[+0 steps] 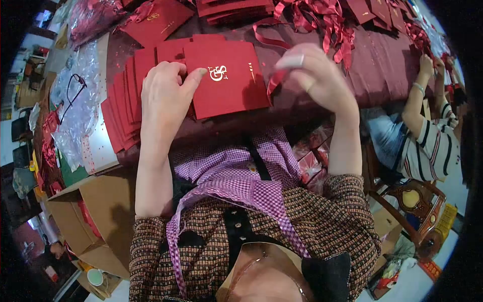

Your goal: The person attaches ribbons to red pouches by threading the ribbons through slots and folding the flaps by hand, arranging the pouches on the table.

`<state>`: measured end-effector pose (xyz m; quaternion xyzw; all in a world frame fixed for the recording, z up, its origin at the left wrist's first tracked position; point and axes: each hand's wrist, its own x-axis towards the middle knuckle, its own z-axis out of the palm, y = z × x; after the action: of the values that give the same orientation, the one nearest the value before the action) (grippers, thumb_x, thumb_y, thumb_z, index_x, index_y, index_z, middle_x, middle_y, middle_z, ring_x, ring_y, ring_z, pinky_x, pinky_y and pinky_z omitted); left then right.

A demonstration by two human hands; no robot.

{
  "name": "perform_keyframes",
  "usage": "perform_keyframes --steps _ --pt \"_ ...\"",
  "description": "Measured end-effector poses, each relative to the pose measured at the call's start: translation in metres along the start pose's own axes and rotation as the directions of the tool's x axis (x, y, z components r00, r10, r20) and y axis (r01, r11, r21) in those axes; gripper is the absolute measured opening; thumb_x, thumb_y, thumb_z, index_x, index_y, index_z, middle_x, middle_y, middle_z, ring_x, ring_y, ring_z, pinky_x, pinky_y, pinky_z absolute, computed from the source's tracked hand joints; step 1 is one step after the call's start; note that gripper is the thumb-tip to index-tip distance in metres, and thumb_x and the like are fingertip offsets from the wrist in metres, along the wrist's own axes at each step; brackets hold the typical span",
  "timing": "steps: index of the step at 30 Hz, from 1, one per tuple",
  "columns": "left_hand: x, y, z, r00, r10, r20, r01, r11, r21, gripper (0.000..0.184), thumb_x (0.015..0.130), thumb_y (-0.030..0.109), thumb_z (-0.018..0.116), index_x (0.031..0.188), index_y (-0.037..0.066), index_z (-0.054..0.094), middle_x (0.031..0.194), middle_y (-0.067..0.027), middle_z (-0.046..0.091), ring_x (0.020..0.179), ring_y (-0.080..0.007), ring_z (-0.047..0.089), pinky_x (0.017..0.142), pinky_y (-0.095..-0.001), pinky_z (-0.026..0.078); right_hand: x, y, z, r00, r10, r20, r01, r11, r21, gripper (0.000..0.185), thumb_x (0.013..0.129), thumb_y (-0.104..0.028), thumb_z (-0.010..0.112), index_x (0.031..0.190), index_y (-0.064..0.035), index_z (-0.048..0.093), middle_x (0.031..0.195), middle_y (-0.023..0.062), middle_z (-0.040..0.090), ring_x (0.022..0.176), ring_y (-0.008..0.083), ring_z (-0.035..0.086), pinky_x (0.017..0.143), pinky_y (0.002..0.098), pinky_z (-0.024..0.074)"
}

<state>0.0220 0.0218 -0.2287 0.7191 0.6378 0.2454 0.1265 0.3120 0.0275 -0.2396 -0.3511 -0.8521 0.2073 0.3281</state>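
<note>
A flat red paper bag (231, 93) with gold lettering lies in front of me at the table's near edge. My left hand (168, 95) presses its thumb on the left side of this bag, fingers curled beside it over the pieces underneath. At the bag's right side, my right hand (317, 75) is smeared by motion, with a white band around one finger. A short red ribbon (275, 83) runs from its pinched fingertips down toward the bag's edge. More red bags (121, 105) lie fanned out in an overlapping row under and left of my left hand.
Loose red ribbons (327, 25) heap at the back, near stacked red pieces (234, 10). Clear plastic wrap (78, 100) and glasses (73, 93) lie left. An open cardboard box (95, 221) stands below left. On the right, another person (427, 136) works with red ribbons.
</note>
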Motion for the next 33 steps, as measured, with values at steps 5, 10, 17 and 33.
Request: perform_keyframes --steps 5,10,17,33 --pt "0.005 -0.003 0.008 1.0 0.02 -0.008 -0.02 1.0 -0.009 0.028 0.079 0.025 0.069 0.081 -0.003 0.063 0.073 -0.014 0.06 0.074 -0.0308 0.058 0.07 -0.0413 0.045 -0.02 -0.001 0.036 0.995 0.009 0.104 0.002 0.994 -0.107 0.02 0.072 -0.006 0.066 0.092 -0.0097 0.063 0.099 0.0057 0.059 0.1 0.0257 0.053 0.091 0.038 0.0385" --pt "0.006 -0.011 0.011 0.991 -0.135 0.024 0.133 0.901 -0.413 0.02 0.08 0.011 0.069 0.092 -0.005 0.065 0.073 -0.0047 0.063 0.067 -0.0092 0.056 0.062 -0.0246 0.046 -0.021 0.005 0.04 0.994 0.105 -0.037 -0.102 0.993 0.065 0.018 0.074 -0.006 0.066 0.091 -0.0094 0.061 0.093 0.0042 0.06 0.095 0.0253 0.056 0.091 0.0366 0.0384" --pt "-0.003 0.002 0.006 0.978 -0.15 0.148 0.207 0.558 -0.803 0.023 0.082 0.002 0.064 0.103 -0.006 0.062 0.081 0.0022 0.059 0.07 -0.003 0.05 0.063 -0.0177 0.042 0.019 -0.028 0.055 0.963 0.133 -0.234 -0.093 0.98 0.174 0.013 0.081 -0.009 0.064 0.092 -0.0053 0.06 0.087 0.0099 0.064 0.083 0.0283 0.059 0.081 0.0362 0.0428" --pt "-0.012 0.002 0.0 0.978 -0.117 0.172 0.208 0.537 -0.818 0.028 0.081 -0.002 0.062 0.109 -0.004 0.062 0.08 0.0059 0.054 0.068 -0.0014 0.045 0.063 -0.0163 0.04 0.06 -0.043 0.077 0.98 0.016 -0.198 0.001 0.997 0.082 0.013 0.081 -0.01 0.06 0.081 -0.0001 0.052 0.063 0.0157 0.059 0.062 0.036 0.059 0.057 0.0434 0.0453"
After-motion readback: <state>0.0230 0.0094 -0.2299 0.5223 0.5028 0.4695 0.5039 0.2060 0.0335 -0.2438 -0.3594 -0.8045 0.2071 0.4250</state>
